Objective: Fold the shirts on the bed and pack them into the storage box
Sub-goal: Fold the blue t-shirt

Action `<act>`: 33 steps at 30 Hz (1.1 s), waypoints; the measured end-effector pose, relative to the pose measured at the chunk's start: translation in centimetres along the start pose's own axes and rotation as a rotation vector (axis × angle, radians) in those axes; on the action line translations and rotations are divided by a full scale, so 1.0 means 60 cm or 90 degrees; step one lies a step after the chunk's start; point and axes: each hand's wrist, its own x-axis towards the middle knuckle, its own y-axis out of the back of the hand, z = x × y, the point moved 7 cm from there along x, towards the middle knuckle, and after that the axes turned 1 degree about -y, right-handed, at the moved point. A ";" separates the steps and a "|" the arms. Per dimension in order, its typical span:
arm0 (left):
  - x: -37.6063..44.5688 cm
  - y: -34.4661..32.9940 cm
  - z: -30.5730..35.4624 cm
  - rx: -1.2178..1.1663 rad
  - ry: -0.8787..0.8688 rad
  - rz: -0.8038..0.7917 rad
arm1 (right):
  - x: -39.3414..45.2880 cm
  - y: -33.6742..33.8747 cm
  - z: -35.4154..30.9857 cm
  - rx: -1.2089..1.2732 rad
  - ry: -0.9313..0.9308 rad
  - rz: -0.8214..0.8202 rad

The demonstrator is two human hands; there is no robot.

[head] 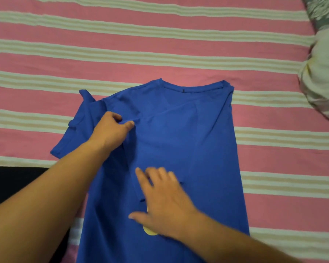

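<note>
While pinched, one blue shirt (pixel 179 139), two hands.

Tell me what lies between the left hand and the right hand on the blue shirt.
In the head view, only blue shirt fabric with a diagonal crease lies between the left hand and the right hand; nothing else.

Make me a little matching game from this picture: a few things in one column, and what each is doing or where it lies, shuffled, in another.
Things:
1. left hand
2. right hand
3. blue shirt
4. pale bundle of cloth

States:
A. lies at the bed's right edge
B. spread out on the striped sheet
C. pinches a fold of fabric near the sleeve
D. rests flat, fingers straight, on the shirt's middle

Pairs: 1-C, 2-D, 3-B, 4-A
</note>
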 end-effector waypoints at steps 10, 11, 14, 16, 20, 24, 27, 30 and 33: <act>0.003 0.003 0.062 -0.095 0.054 -0.104 | -0.018 0.056 0.045 0.334 -0.229 0.288; 0.001 -0.004 0.092 -0.138 0.038 -0.114 | -0.034 0.070 0.078 0.476 -0.308 0.317; -0.010 -0.057 0.194 -0.249 -0.022 -0.188 | -0.107 0.082 0.176 0.740 -0.535 0.419; -0.010 -0.110 0.241 -0.218 -0.053 -0.240 | -0.143 0.063 0.236 0.764 -0.634 0.416; 0.033 -0.188 0.238 0.232 -0.218 -0.175 | -0.173 0.011 0.298 0.780 -0.726 0.302; 0.038 -0.230 0.250 0.400 -0.392 -0.101 | -0.173 0.009 0.310 0.735 -0.723 0.284; 0.018 -0.266 0.286 0.453 -0.471 -0.104 | -0.169 0.007 0.315 0.699 -0.746 0.271; 0.017 -0.297 0.299 0.484 -0.461 -0.129 | -0.167 0.007 0.318 0.711 -0.739 0.286; 0.020 -0.288 0.311 0.346 -0.407 -0.067 | -0.179 0.016 0.320 0.688 -0.735 0.319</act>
